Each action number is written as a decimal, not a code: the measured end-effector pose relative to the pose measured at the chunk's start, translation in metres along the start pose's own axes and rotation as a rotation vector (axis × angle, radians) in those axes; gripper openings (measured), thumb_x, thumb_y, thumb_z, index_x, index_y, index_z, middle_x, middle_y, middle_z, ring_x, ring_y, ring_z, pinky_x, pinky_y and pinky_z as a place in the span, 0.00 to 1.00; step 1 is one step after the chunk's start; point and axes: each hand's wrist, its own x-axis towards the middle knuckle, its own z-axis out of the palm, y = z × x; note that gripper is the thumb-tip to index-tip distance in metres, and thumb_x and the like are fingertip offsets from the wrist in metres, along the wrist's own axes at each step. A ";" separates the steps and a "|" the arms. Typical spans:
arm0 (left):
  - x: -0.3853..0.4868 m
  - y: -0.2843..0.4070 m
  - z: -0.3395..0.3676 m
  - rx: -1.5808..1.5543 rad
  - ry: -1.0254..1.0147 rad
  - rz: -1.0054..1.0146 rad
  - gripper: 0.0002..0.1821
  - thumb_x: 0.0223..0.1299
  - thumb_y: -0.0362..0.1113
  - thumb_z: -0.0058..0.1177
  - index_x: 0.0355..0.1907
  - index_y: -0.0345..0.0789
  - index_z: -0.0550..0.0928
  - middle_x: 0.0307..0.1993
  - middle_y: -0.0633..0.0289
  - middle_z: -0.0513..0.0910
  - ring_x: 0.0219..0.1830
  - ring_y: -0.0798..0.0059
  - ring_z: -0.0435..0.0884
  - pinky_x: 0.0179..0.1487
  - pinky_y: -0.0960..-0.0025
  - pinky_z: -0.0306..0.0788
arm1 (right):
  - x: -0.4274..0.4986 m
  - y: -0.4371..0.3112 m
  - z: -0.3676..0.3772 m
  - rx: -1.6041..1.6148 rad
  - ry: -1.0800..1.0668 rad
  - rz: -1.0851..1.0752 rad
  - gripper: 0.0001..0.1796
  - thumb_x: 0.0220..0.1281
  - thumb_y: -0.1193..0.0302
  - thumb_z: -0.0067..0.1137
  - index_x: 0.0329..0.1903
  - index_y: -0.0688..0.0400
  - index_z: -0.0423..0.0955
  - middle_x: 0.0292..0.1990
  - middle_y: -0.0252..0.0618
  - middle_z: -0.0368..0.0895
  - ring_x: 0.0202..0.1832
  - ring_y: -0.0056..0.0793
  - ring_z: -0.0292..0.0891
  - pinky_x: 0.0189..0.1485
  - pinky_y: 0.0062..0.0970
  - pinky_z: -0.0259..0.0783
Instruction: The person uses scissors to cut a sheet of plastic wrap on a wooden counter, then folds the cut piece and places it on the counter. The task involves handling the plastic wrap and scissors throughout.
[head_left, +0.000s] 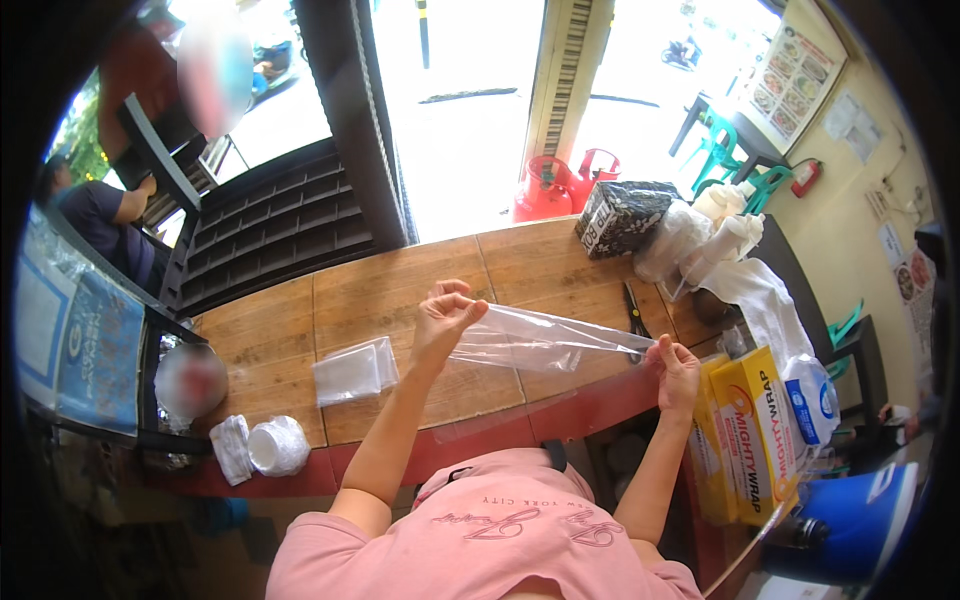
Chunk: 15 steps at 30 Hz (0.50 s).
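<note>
A clear plastic bag (525, 337) is stretched between my two hands above the wooden counter (405, 277). My left hand (446, 319) pinches its left end between thumb and fingers. At the other end, my right hand (673, 373) grips a corner near the counter's red front edge. A flat stack of clear plastic bags (356, 370) lies on the counter to the left of my left forearm. Scissors with black and yellow handles (636, 319) rest behind the stretched bag, partly covered by it.
At the back right stand a black patterned box (626, 217) and plastic-wrapped bottles (724, 236). Yellow MightyWrap boxes (742, 435) sit to the right, beside a blue water jug (840, 517). Wrapped white containers (277, 446) are at the left front. Red gas cylinders (541, 191) stand beyond the counter.
</note>
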 end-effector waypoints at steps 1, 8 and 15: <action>0.001 0.012 -0.001 -0.021 -0.014 0.025 0.16 0.48 0.46 0.68 0.20 0.35 0.85 0.49 0.60 0.77 0.52 0.73 0.71 0.53 0.65 0.64 | 0.000 -0.005 0.004 0.053 -0.027 -0.022 0.13 0.55 0.63 0.66 0.25 0.59 0.77 0.23 0.33 0.79 0.23 0.18 0.72 0.31 0.15 0.68; 0.000 0.034 -0.007 -0.084 -0.089 -0.064 0.21 0.56 0.52 0.61 0.26 0.32 0.85 0.40 0.61 0.82 0.43 0.76 0.77 0.49 0.70 0.67 | -0.009 -0.027 0.034 0.288 -0.067 -0.048 0.06 0.61 0.70 0.59 0.33 0.61 0.76 0.28 0.36 0.81 0.28 0.20 0.77 0.33 0.20 0.76; -0.009 -0.015 -0.012 0.145 -0.068 -0.236 0.17 0.61 0.47 0.57 0.34 0.33 0.84 0.33 0.64 0.83 0.36 0.83 0.76 0.44 0.75 0.68 | -0.016 -0.038 0.049 0.206 -0.165 -0.088 0.07 0.62 0.77 0.56 0.43 0.65 0.75 0.30 0.38 0.81 0.31 0.23 0.79 0.35 0.20 0.77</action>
